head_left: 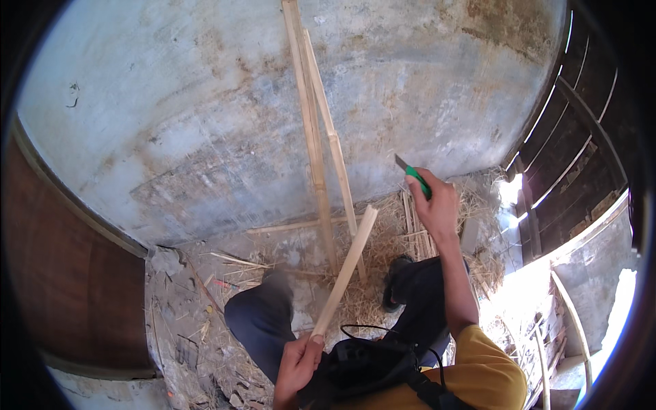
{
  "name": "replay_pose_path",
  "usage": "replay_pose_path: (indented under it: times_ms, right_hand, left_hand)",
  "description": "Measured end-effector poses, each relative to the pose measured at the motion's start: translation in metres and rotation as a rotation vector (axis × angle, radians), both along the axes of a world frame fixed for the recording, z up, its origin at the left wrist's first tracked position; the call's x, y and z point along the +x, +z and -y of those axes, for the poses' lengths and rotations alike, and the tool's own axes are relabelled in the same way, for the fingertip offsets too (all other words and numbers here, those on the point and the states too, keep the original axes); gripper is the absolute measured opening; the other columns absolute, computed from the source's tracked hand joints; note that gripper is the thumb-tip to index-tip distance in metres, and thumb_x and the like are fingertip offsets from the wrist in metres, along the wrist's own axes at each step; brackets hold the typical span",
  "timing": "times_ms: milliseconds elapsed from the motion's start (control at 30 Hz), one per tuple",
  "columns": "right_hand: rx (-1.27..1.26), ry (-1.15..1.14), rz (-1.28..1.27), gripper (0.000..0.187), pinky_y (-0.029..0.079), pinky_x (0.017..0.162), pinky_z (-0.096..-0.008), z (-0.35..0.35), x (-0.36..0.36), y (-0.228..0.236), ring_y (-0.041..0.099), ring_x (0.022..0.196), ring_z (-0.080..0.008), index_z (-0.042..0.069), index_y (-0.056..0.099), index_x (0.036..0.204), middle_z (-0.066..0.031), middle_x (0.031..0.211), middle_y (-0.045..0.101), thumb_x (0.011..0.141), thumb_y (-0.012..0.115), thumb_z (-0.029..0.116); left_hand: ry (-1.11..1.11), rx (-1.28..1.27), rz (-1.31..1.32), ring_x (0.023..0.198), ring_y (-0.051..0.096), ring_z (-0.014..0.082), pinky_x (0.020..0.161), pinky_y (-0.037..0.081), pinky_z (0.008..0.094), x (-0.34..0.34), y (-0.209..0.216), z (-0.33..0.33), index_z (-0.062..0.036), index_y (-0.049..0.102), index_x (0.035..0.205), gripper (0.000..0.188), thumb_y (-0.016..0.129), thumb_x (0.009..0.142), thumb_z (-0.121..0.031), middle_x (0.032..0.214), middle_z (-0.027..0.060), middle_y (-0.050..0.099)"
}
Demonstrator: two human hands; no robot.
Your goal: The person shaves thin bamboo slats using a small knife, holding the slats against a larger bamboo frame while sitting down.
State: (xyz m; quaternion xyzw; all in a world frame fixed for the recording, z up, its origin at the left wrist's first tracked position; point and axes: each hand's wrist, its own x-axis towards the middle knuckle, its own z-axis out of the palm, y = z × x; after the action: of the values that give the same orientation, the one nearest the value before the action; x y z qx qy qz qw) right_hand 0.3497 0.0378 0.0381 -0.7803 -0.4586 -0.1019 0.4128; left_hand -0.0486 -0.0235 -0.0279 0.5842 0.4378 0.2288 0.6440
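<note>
The lower end of the bamboo strip is hidden inside the left hand. Most of the knife is covered by the right hand; only part of the green handle and the blade tip are seen. The two bamboo slats are cut off by the upper edge. The left knee is blurred.

- Daylight floods in from the lower right — blown-out glare there.
- Wall evenly lit; left edge dim.
- Fisheye bends edges; knee perhaps motion-blurred.
</note>
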Motion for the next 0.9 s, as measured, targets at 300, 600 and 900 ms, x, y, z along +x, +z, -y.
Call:
replay_pose_path:
  times_ms: [300, 600, 900]
  right_hand:
    - [0.104, 0.532, -0.066, 0.029, 0.055, 0.06, -0.0397, 0.02, -0.051, -0.034, 0.071, 0.061, -0.0291, 0.012, 0.081, 0.115, -0.0082, 0.081, 0.076, 0.099, 0.081, 0.036]
    - [0.068, 0.737, 0.171, 0.035, 0.053, 0.054, -0.0349, 0.051, -0.1, -0.059, 0.069, 0.061, -0.0219, 0.014, 0.082, 0.112, -0.001, 0.081, 0.073, 0.087, 0.09, 0.038]
    - [0.097, 0.655, 0.253, 0.034, 0.05, 0.049, -0.0334, 0.058, -0.108, -0.043, 0.063, 0.052, -0.0192, 0.019, 0.082, 0.11, 0.0033, 0.073, 0.067, 0.084, 0.09, 0.04]
  left_hand:
    - [0.156, 0.026, 0.035, 0.055, 0.045, 0.0042, 0.052, 0.036, 0.027, 0.019, -0.001, -0.025, -0.0031, 0.059, 0.085, 0.039, 0.053, 0.118, -0.024, 0.064, -0.0039, 0.05]
    - [0.131, -0.012, 0.127, 0.051, 0.037, 0.0029, 0.046, 0.027, 0.0238, 0.041, 0.021, -0.028, -0.0079, 0.057, 0.087, 0.041, 0.053, 0.118, -0.035, 0.064, -0.0055, 0.043]
    - [0.09, -0.259, 0.245, 0.054, 0.032, 0.0024, 0.048, 0.024, 0.0244, 0.037, 0.033, -0.027, -0.004, 0.064, 0.104, 0.028, 0.05, 0.119, -0.024, 0.069, -0.0062, 0.04]
